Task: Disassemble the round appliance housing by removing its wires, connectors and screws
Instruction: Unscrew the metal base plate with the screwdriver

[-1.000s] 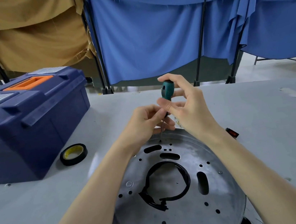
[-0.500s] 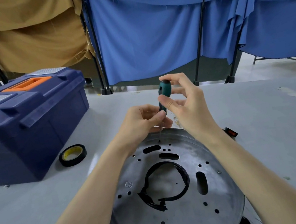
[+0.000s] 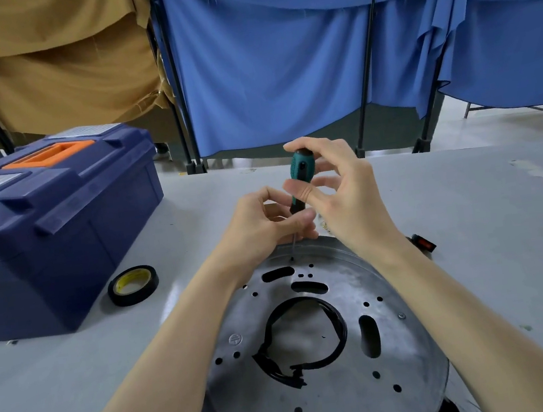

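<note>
At far rim of round grey metal housing, teal-handled screwdriver stands upright; right hand pinches handle, left hand pinches shaft.

Round metal housing flat on the table
Black wire loops its centre; a green-handled screwdriver stands tip-down at its far rim.

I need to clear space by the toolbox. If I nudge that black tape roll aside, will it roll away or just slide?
The tape roll lies flat on the table, so a nudge would probably slide it, not roll it. Its hollow core and thin ring suggest it is light. Tipped onto its edge, it could well roll.
</note>
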Action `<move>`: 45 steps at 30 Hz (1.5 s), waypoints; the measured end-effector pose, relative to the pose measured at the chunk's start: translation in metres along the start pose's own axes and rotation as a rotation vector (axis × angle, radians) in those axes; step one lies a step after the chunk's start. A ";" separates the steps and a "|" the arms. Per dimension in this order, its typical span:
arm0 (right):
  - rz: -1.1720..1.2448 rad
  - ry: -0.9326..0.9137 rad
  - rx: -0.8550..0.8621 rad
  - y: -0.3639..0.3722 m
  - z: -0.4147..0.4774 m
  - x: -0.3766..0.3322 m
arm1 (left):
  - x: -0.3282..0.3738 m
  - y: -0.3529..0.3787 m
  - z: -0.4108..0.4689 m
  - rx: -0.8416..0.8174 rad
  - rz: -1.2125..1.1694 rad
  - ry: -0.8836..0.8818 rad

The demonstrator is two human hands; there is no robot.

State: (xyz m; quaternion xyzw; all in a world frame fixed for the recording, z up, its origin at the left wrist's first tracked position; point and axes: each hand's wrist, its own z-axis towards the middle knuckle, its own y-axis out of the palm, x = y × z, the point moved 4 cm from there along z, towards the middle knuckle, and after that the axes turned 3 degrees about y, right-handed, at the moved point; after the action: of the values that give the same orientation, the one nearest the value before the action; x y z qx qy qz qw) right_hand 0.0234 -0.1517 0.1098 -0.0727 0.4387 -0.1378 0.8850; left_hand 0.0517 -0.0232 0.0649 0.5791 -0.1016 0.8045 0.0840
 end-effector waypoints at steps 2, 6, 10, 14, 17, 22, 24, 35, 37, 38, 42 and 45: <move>-0.011 -0.004 0.025 -0.001 0.001 0.001 | 0.001 0.001 0.000 -0.021 -0.027 -0.017; 0.037 0.019 0.035 -0.003 0.002 0.003 | 0.001 0.004 0.000 -0.086 0.001 -0.013; 0.070 0.006 -0.023 -0.001 0.001 0.002 | 0.000 0.002 -0.001 -0.040 0.025 -0.017; 0.032 -0.003 0.022 -0.002 0.001 0.002 | 0.002 0.002 -0.001 -0.026 0.003 -0.035; 0.028 0.000 0.041 -0.003 0.003 0.003 | 0.003 0.004 -0.002 -0.076 0.014 -0.025; 0.012 -0.006 0.022 -0.001 0.001 0.004 | 0.000 0.001 0.000 -0.033 0.018 -0.021; -0.015 -0.018 0.019 -0.001 0.002 0.003 | 0.000 0.000 0.001 -0.004 0.009 -0.008; 0.042 0.012 0.019 -0.001 0.001 0.005 | 0.003 -0.003 0.000 0.011 0.025 0.033; 0.009 -0.006 0.035 -0.002 0.002 0.004 | 0.003 -0.003 -0.001 0.024 0.018 0.030; -0.002 -0.013 0.041 -0.002 0.002 0.003 | 0.003 -0.003 -0.001 0.021 0.019 0.028; 0.017 -0.004 0.042 -0.003 0.002 0.003 | 0.001 0.001 0.000 -0.033 0.030 0.012; 0.014 0.001 0.030 -0.003 0.002 0.004 | 0.002 0.001 -0.001 -0.010 0.022 0.006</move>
State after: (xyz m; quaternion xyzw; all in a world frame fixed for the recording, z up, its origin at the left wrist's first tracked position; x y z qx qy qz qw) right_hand 0.0269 -0.1554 0.1088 -0.0562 0.4376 -0.1382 0.8867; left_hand 0.0504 -0.0240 0.0664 0.5753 -0.1118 0.8065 0.0784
